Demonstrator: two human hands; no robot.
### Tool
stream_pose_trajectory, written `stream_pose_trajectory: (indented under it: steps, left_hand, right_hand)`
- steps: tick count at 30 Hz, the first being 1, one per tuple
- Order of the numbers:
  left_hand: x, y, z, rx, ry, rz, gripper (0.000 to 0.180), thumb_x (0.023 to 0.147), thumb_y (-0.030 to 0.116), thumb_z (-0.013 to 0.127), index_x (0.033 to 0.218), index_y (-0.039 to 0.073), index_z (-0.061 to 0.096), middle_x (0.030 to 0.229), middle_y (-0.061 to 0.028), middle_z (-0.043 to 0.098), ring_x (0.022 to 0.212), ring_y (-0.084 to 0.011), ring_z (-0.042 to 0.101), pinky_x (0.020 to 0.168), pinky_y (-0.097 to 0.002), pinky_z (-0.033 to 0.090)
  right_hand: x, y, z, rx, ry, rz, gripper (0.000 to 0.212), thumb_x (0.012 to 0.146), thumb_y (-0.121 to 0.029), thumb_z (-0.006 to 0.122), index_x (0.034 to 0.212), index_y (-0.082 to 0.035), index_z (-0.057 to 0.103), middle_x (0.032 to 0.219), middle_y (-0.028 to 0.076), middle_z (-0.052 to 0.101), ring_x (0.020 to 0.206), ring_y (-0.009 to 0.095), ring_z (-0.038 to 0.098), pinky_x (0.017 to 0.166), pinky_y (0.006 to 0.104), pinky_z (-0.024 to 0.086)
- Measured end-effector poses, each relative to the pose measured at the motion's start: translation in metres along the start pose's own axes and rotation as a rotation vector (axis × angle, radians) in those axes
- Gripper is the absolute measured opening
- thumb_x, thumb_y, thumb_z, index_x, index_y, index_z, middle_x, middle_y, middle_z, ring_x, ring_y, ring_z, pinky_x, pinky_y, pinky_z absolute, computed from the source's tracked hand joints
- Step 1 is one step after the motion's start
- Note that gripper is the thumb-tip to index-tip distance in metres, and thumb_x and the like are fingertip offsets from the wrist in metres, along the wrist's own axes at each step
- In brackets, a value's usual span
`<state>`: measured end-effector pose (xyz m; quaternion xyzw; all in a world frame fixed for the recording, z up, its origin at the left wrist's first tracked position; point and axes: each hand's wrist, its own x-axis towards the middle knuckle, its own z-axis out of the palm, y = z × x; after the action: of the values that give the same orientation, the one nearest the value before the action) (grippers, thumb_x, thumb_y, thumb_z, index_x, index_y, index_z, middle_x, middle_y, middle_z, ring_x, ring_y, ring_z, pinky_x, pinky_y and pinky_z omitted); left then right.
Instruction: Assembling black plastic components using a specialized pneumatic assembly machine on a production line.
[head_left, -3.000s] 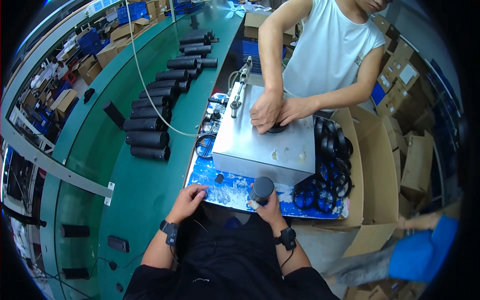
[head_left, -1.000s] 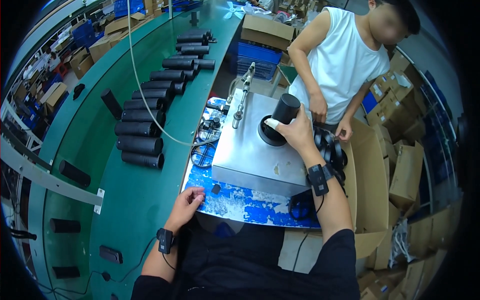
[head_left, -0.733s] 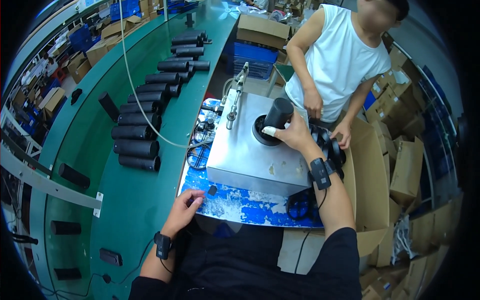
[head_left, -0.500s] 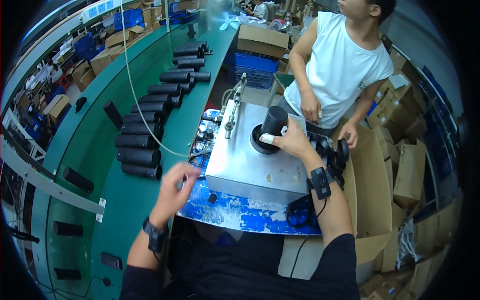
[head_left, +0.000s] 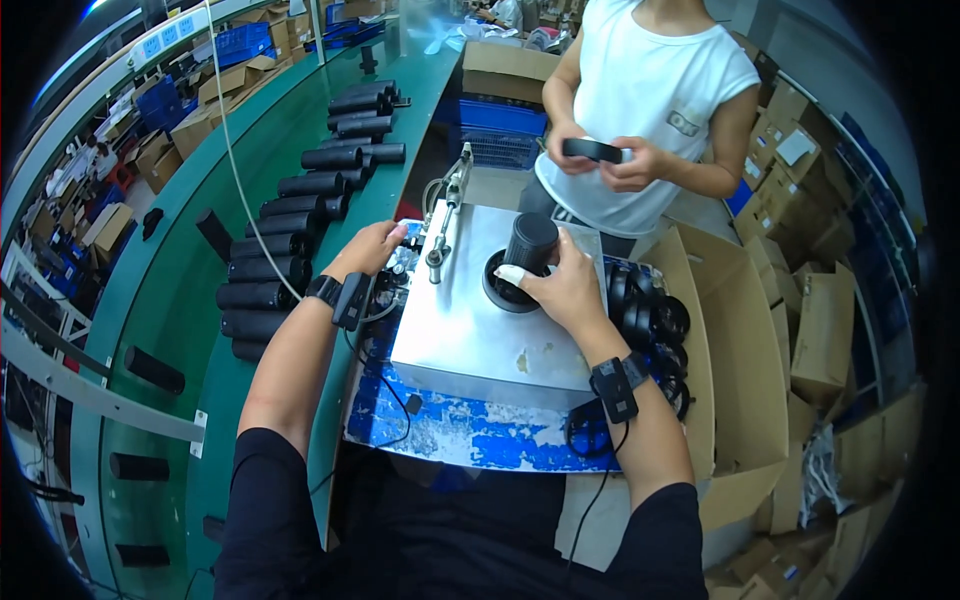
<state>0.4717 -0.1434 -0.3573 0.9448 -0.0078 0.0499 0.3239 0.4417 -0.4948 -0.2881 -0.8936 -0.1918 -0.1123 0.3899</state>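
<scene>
My right hand (head_left: 572, 288), its thumb tip wrapped in white, is closed around a black ribbed cylinder (head_left: 530, 240). The cylinder leans slightly inside a dark round holder (head_left: 518, 297) on top of a silver metal box (head_left: 470, 330). Beside the box's left edge, my left hand (head_left: 370, 248) reaches forward with its fingers stretched out, close to small fittings (head_left: 412, 240); its far fingers are partly hidden, and I see nothing held in it. A metal cylinder rod with a fitting (head_left: 450, 220) is mounted along the left of the box top.
Black tubes (head_left: 265, 297) lie in a row on the green bench (head_left: 390, 190) to the left. Round black parts (head_left: 660, 320) are heaped right of the box, beside an open carton (head_left: 740, 400). Across from me a co-worker (head_left: 650, 110) handles a black ring (head_left: 592, 151).
My left hand has moved forward from near the box's front corner to its left edge. My right hand still grips the cylinder. The co-worker has raised a black ring with both hands.
</scene>
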Motion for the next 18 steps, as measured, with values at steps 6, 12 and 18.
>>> stream_pose_trajectory:
  steps: [6,12,18]
  left_hand:
    - [-0.016,0.004,-0.006,-0.026,-0.038,-0.162,0.057,0.114,0.044,0.049,0.148,-0.001,0.057,0.137,-0.0238,0.068,0.122,-0.0399,0.068,0.106,-0.0457,0.050]
    - [-0.131,0.080,-0.027,-0.450,0.432,0.234,0.043,0.104,0.013,0.064,0.145,0.001,0.058,0.132,-0.0132,0.067,0.080,-0.0138,0.058,0.075,-0.0288,0.051]
    - [-0.282,0.107,-0.043,-0.267,0.380,0.402,0.043,0.092,-0.001,0.071,0.135,0.001,0.065,0.125,-0.0122,0.068,0.080,-0.0141,0.059,0.072,-0.0273,0.050]
  right_hand:
    - [0.003,0.004,0.008,0.043,0.010,-0.013,0.067,0.077,-0.035,0.097,0.125,0.000,0.067,0.108,0.016,0.080,0.099,0.026,0.079,0.089,0.0377,0.061]
    - [0.002,0.005,-0.007,0.057,0.051,-0.103,0.061,0.080,-0.028,0.094,0.126,0.002,0.067,0.108,0.016,0.079,0.099,0.023,0.077,0.088,0.0372,0.061]
    - [-0.001,-0.107,-0.119,0.769,0.428,-0.424,0.044,0.088,-0.015,0.084,0.125,0.003,0.068,0.114,0.013,0.073,0.096,0.021,0.073,0.090,0.0343,0.061]
